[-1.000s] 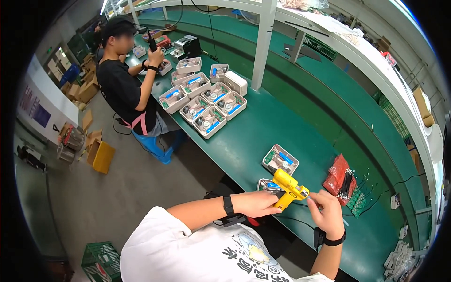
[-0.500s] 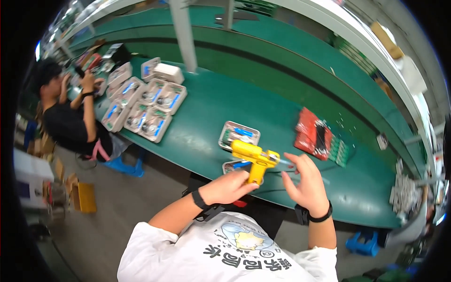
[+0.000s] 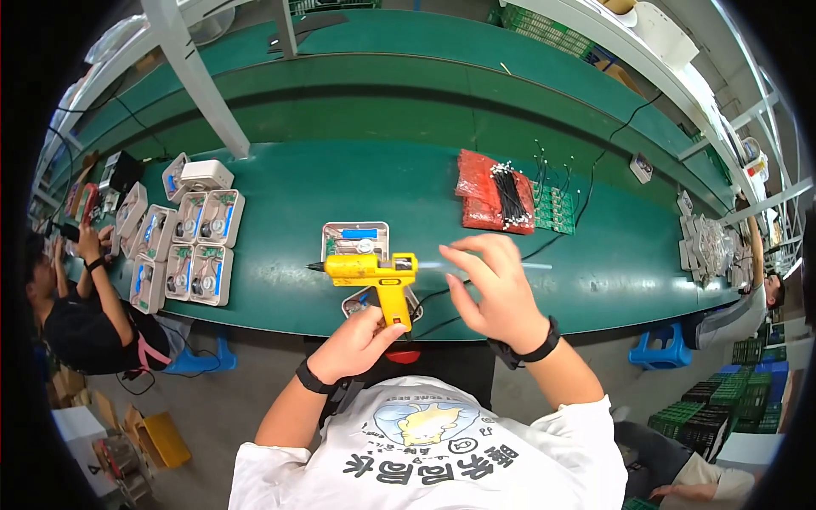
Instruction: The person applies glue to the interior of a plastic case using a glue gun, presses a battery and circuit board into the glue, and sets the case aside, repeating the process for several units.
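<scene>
Yellow hot-glue gun (image 3: 374, 270) is standing in the left hand (image 3: 353, 344), which is grasping it by the handle (image 3: 394, 304); its barrel is lying just beyond that grip, on the side away from the wearer, with the long axis running left to right. To the right of the grip, the right hand (image 3: 500, 293) is hovering behind the gun's rear end, its thumb and fingers standing parted; whether they are touching anything, I cannot tell. One open pale casing (image 3: 357, 225) is resting farther out beyond the grip, partly hidden by the barrel. Translucent glue stick (image 3: 535, 266) is extending rightward from the gun's rear, roughly in line with the barrel, and passing the right fingers, leaving the right hand nearer to it than the left. Black nozzle (image 3: 315, 267) is pointing leftward, away from the right hand.
</scene>
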Tool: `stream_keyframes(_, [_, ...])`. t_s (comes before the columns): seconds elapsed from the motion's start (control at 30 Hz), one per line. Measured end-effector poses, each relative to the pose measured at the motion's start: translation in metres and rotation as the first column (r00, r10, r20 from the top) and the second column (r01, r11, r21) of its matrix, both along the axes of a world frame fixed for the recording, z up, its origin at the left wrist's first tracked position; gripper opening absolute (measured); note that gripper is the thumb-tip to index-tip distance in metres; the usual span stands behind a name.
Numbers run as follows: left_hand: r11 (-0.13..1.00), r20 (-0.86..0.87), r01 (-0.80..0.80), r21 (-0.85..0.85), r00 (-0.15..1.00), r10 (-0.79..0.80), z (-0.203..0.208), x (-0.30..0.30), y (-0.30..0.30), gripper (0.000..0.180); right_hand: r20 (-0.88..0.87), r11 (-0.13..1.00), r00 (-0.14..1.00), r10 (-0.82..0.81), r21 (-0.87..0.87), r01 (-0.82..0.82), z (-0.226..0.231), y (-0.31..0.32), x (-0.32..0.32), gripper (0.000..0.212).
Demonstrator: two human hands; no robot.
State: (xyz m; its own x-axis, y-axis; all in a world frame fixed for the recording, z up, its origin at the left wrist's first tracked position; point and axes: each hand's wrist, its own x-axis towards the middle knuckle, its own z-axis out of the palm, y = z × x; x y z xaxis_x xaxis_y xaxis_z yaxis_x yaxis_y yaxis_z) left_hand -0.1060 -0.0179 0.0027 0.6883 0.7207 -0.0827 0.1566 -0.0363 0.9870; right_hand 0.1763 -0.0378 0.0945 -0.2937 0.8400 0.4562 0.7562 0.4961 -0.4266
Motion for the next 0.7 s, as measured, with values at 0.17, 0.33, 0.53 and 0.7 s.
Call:
stream_keyframes(0.17, [0.977, 0.210, -0.187, 0.099, 0.964, 0.164, 0.003, 0.019, -0.004, 0.026, -0.290, 0.997, 0.955, -0.061, -0.061, 0.045, -0.027, -0.046, -0.026, 0.036])
stream_keyframes(0.33, [0.993, -0.084, 0.107, 0.048, 0.991, -0.103, 0.009, 0.024, -0.014, 0.025, -0.878, 0.773, 0.271, -0.394, -0.476, -0.420, -0.076, -0.043, -0.066, 0.036])
stream_keyframes(0.53, [0.910, -0.014, -0.172, 0.377, 0.981, 0.191, 0.004, 0.004, -0.009, 0.038, -0.883, 0.826, 0.228, -0.410, -0.466, -0.317, -0.075, -0.040, -0.029, 0.040])
stream_keyframes(0.7, [0.599, -0.069, -0.350, 0.720, 0.823, 0.564, -0.007, -0.024, -0.008, 0.056, -0.856, 0.851, 0.299, -0.421, -0.487, -0.196, -0.097, -0.046, -0.004, 0.035])
